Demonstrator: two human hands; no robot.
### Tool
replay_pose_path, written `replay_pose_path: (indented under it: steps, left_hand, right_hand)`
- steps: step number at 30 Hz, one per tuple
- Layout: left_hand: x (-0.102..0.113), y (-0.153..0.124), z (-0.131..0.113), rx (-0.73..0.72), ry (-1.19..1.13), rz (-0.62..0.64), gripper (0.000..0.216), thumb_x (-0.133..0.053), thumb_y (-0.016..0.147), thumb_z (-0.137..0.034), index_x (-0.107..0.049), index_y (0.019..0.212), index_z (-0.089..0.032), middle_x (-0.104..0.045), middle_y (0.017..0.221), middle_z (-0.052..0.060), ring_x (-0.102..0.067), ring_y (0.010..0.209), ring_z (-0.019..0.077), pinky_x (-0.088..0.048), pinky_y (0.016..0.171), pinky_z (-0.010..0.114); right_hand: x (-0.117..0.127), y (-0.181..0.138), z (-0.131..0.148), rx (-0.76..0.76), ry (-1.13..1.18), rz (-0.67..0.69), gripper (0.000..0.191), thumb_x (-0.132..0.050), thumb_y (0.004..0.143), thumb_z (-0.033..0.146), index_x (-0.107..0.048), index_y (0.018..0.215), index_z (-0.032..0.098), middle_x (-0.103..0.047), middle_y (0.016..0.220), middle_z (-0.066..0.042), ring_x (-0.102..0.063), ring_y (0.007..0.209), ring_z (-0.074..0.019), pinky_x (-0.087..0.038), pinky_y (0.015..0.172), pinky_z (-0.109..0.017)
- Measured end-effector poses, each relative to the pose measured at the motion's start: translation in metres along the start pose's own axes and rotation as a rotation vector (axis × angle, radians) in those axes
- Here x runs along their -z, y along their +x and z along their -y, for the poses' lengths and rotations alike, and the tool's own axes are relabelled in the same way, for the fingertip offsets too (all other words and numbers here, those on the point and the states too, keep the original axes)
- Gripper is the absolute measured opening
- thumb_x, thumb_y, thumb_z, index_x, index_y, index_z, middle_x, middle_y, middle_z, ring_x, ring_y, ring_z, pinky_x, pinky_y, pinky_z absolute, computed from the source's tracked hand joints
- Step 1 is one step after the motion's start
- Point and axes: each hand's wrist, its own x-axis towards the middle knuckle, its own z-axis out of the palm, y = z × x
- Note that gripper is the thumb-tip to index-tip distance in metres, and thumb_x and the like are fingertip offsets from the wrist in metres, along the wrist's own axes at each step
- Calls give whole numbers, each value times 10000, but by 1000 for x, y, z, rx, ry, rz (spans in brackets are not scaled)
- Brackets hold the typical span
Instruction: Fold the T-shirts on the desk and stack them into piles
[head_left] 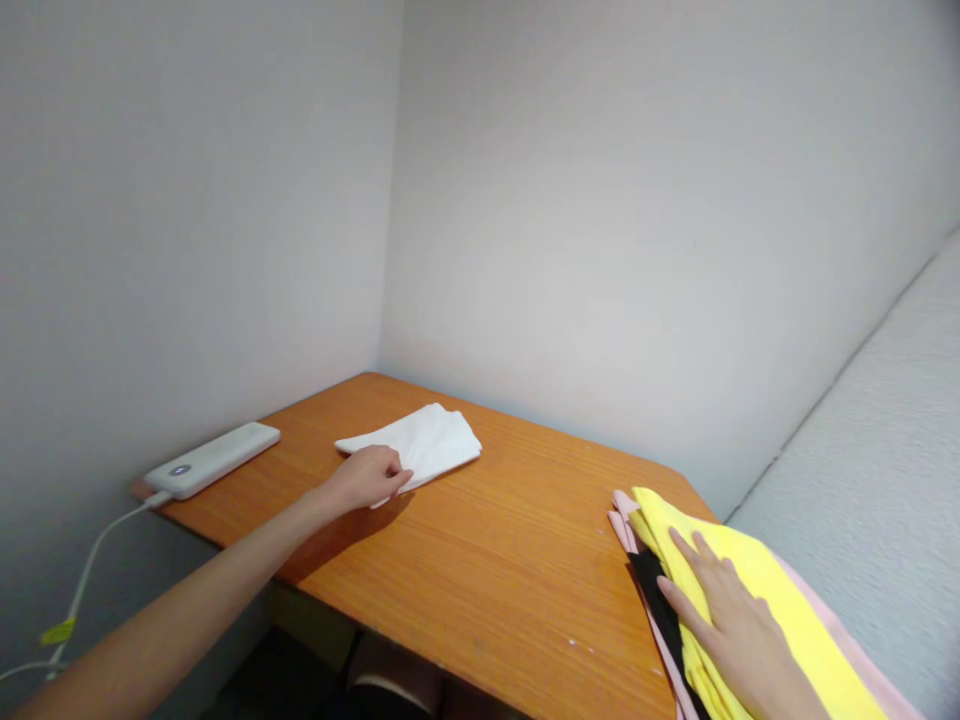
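A folded white cloth (437, 440) lies toward the back left of the wooden table. My left hand (373, 474) is at its near edge, fingers curled in and thumb against the forefinger, closed on the cloth's edge. Off to the right, my right hand (724, 610) rests open with spread fingers on a folded yellow cloth (757, 565). That cloth tops a pile, with a black cloth (654, 590) and a pink cloth (622, 515) showing beneath it. The pile's lower right part runs out of the picture.
A white power bank (217, 458) with a cable (90, 560) plugged in sits at the left edge of the wooden table (495, 560). Grey walls (555, 220) close in the table's left and back sides. A few small white specks dot the tabletop near the front.
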Motion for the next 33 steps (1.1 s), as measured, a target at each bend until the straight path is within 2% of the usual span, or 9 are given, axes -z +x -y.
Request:
replay_pose_path:
  steps: [3, 6, 10, 13, 16, 20, 23, 27, 33]
  left_hand:
    - [15, -23, -13, -30, 17, -26, 500, -401, 940, -470, -681, 649, -174, -690, 735, 110, -629, 732, 238, -405, 697, 325]
    - [27, -43, -40, -150, -37, -68, 401, -403, 958, -431, -681, 830, -173, -690, 892, 111, -622, 886, 247, -422, 818, 345]
    - [21, -85, -92, -471, -239, 25, 318, -477, 939, -457, -646, 1058, -216, -645, 1170, 98, -586, 1102, 234, -430, 980, 357]
    - [4, -112, -109, -549, -265, 133, 352, -553, 902, -396, -603, 1213, -239, -580, 1352, 108, -521, 1264, 263, -345, 1120, 441]
    - [-4, -121, -105, -455, -433, 188, 376, -537, 901, -329, -598, 1266, -260, -578, 1384, 89, -478, 1337, 250, -284, 1171, 462]
    - [2, -119, -102, -183, -894, 217, 285, -629, 828, -429, -745, 1054, -300, -696, 1215, 54, -524, 1295, 297, -269, 1170, 482]
    - [7, -126, -110, 81, -1155, 187, 294, -734, 704, -509, -794, 852, -263, -756, 1042, 70, -597, 1177, 348, -384, 1089, 471]
    - [12, -149, -122, 356, -1424, 238, 355, -807, 632, -488, -793, 872, -227, -759, 1004, 81, -668, 978, 296, -520, 889, 368]
    - [11, -178, -138, 450, -1568, 186, 351, -845, 593, -446, -788, 861, -226, -744, 926, 82, -653, 989, 279, -524, 829, 324]
  right_hand:
    - [24, 7, 28, -5, 4, -73, 444, -364, 891, 516, -602, 1206, 314, -556, 1294, -134, -461, 1262, -378, -442, 916, -611]
    - [37, 0, 52, -13, -13, -60, 360, -393, 920, 466, -628, 1091, 254, -581, 1206, -149, -513, 1168, -335, -459, 906, -542]
    - [26, -38, 108, 33, 71, 72, 282, -394, 980, 364, -596, 837, 229, -619, 904, -85, -575, 868, -228, -477, 812, -394]
    - [13, -72, 159, 97, 205, 196, 248, -459, 975, 309, -537, 761, 211, -591, 806, -41, -549, 788, -200, -434, 751, -339]
    - [7, -94, 195, 114, 339, 276, 237, -500, 950, 269, -526, 726, 199, -575, 745, -20, -540, 730, -178, -385, 678, -290]
    - [8, -100, 221, -35, 558, 404, 213, -539, 932, 316, -597, 761, 202, -584, 688, -1, -539, 643, -151, -341, 609, -258]
    - [7, -96, 237, -145, 697, 408, 215, -548, 929, 382, -641, 840, 211, -604, 681, 4, -555, 636, -153, -353, 608, -250]
    - [3, -91, 254, -243, 756, 368, 286, -568, 905, 489, -594, 857, 208, -581, 626, 18, -556, 596, -159, -363, 588, -251]
    - [11, -86, 271, -279, 767, 301, 399, -570, 877, 581, -601, 976, 196, -648, 827, -50, -613, 758, -221, -431, 675, -302]
